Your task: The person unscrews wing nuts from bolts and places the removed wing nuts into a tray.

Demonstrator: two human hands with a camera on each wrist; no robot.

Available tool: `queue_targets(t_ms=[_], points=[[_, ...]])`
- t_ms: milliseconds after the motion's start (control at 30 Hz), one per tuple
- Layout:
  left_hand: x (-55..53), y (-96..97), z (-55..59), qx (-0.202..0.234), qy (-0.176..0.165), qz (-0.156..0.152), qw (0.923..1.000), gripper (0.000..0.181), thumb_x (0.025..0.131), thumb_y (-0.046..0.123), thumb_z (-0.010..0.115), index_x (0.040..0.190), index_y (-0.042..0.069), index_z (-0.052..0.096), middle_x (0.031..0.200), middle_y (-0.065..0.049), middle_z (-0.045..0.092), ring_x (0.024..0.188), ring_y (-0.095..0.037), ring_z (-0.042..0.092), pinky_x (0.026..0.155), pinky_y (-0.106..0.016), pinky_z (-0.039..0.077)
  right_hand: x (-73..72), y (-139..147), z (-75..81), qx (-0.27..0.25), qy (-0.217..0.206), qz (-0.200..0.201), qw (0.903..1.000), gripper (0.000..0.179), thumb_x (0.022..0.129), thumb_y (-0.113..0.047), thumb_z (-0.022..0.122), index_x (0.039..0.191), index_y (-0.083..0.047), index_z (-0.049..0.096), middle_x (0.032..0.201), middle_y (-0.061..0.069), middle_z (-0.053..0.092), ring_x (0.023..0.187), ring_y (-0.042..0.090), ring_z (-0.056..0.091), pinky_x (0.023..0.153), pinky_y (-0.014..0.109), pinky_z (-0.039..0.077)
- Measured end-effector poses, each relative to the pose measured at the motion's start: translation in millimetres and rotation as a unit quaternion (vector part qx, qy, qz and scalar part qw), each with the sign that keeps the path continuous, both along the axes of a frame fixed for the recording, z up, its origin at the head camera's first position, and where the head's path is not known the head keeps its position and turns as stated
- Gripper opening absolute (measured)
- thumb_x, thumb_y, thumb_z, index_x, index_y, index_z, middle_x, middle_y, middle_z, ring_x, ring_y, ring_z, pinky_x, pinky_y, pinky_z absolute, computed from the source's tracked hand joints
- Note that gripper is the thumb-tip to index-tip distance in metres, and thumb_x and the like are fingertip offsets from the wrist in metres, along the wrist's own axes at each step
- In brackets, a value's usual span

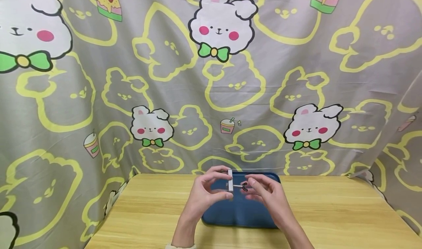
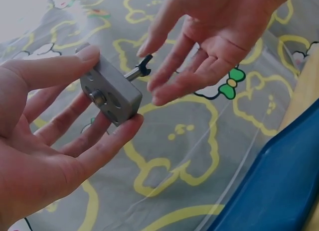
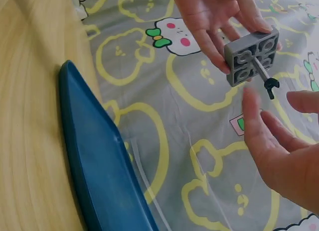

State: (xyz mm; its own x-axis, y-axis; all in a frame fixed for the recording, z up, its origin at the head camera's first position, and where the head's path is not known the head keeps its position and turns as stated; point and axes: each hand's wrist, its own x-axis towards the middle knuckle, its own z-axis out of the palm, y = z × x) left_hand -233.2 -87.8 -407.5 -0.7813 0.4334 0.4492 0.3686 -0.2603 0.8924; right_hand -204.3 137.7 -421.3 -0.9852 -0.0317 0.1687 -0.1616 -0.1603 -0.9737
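My left hand (image 1: 206, 190) grips a small grey rectangular block (image 2: 110, 89) by its two ends, between thumb and fingers. A threaded bolt (image 3: 260, 69) passes through the block, its head (image 2: 97, 96) showing on the side towards my left palm. At the bolt's far end sits a black wing nut (image 3: 271, 83). Ring-shaped recesses mark the block's face in the right wrist view. My right hand (image 1: 265, 192) is held just beside the wing nut, thumb and fingers spread around it. Both wrist views show a gap between those fingers and the nut.
A shallow blue tray (image 1: 240, 214) lies on the light wooden table (image 1: 158, 208) beneath both hands. Behind the table hangs a grey curtain (image 1: 184, 95) printed with cartoon animals, and it also closes in both sides.
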Motion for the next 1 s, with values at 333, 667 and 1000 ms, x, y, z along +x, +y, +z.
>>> queue_targets(t_ms=[333,667,1000], points=[[-0.1,3.5,-0.5,-0.030,0.018,-0.004,0.9994,0.038,0.080,-0.004,0.085,0.116,-0.003,0.072,0.139,-0.018,0.055,0.127,-0.030,0.054,0.091,-0.049,0.060,-2.5,10.1,1.0,0.003,-0.073,0.076,0.9944,0.039,0.098,-0.024,0.072,0.121,0.007,0.067,0.100,0.017,0.076,0.091,0.027,0.076,0.080,0.036,0.064],[-1.1,5.3,-1.8,-0.035,0.026,-0.004,0.9990,0.038,0.080,-0.004,0.085,0.116,-0.003,0.073,0.139,-0.018,0.054,0.126,-0.030,0.055,0.090,-0.049,0.061,-2.8,12.3,0.2,0.006,-0.048,0.083,0.9953,0.036,0.097,-0.017,0.074,0.119,0.010,0.067,0.099,0.020,0.076,0.089,0.024,0.076,0.080,0.035,0.064],[-1.7,6.5,-3.6,-0.030,0.016,0.003,0.9994,0.040,0.080,-0.005,0.085,0.118,-0.003,0.072,0.138,-0.017,0.055,0.126,-0.030,0.056,0.088,-0.049,0.061,-2.4,11.8,0.0,0.039,-0.032,0.064,0.9967,0.036,0.096,-0.018,0.075,0.118,0.009,0.069,0.101,0.023,0.075,0.089,0.027,0.076,0.078,0.037,0.064]])
